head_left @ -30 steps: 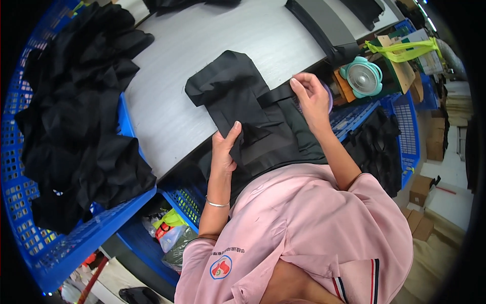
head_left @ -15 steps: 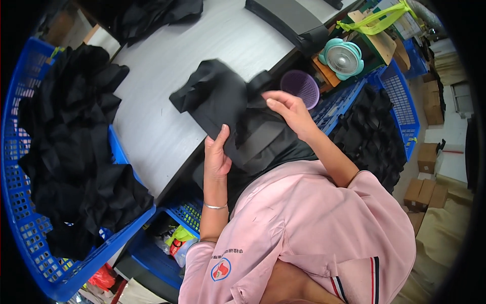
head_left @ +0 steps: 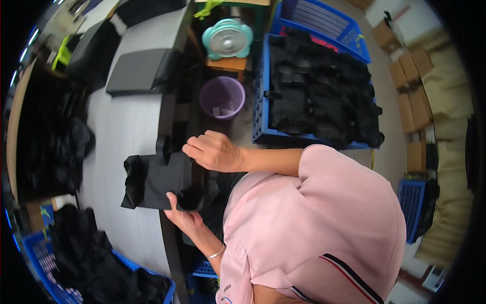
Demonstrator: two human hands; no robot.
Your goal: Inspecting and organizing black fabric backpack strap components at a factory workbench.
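A black fabric piece (head_left: 169,177) with folded edges and a narrow strap-like tab (head_left: 163,147) is held over the front edge of the pale table (head_left: 121,134). My left hand (head_left: 186,219) grips its near edge, thumb on top and the other fingers out of sight beneath. Curled and closed, my right hand (head_left: 215,151) is at the far right corner of the piece. Its fingertips meet the fabric there, though exactly what they pinch is partly hidden.
Dark grey padded stacks (head_left: 136,71) lie on the far table. Beyond my right hand are a purple bin (head_left: 223,96) and a teal fan (head_left: 228,40). A blue crate (head_left: 260,119) holds black pieces; another blue basket (head_left: 121,256), heaped with black fabric, stands at lower left.
The view has swung to the right, bringing the bin and full crate closer to the middle. My right fingers have curled in, and the fabric piece lies flatter between my hands.
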